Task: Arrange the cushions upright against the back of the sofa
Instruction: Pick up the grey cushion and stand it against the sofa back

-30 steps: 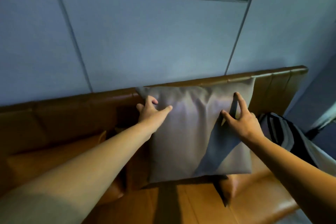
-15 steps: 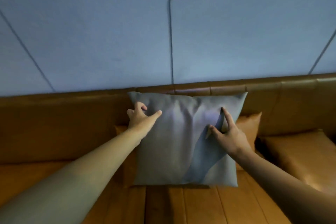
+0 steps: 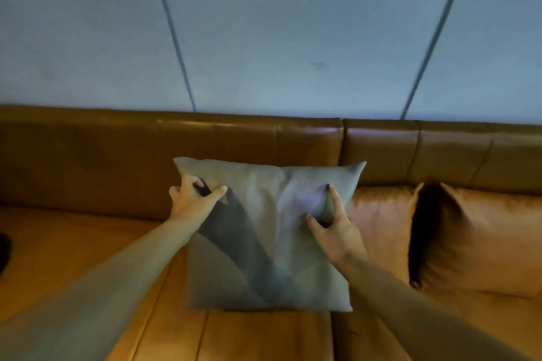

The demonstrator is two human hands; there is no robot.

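1. Nearest the camera, two bare forearms reached forward over the tan leather sofa seat (image 3: 240, 334), one from each lower corner of the view.
2. The left hand (image 3: 192, 199) gripped the upper left part of the grey cushion (image 3: 272, 243): its thumb pressed flat on the front face, while the curled fingers (image 3: 187, 182) wrapped over the cushion's left edge, pinching fabric between them.
3. The right hand (image 3: 333, 228) held the cushion's upper right part, index finger stretched up along a raised fold of cloth and thumb pointing inward, so a pleat of fabric was nipped between the two (the remaining fingers were hidden behind the cushion's edge).
4. Between and below the two hands, the grey cushion stood upright on the seat, its lower edge resting on the leather and its front crossed by the dark shadows of both arms.
5. Just right of the right hand, partly behind the grey cushion, a tan leather cushion (image 3: 381, 228) leaned against the backrest; further right stood a second tan leather cushion (image 3: 481, 240), with a dark gap between the pair.
6. Beyond both hands, the sofa backrest (image 3: 234, 141) ran the full width of the view, the grey cushion's top corners reaching up in front of it.
7. Farthest off, above the backrest, rose a pale blue panelled wall (image 3: 293, 38) with two slanting dark seams.
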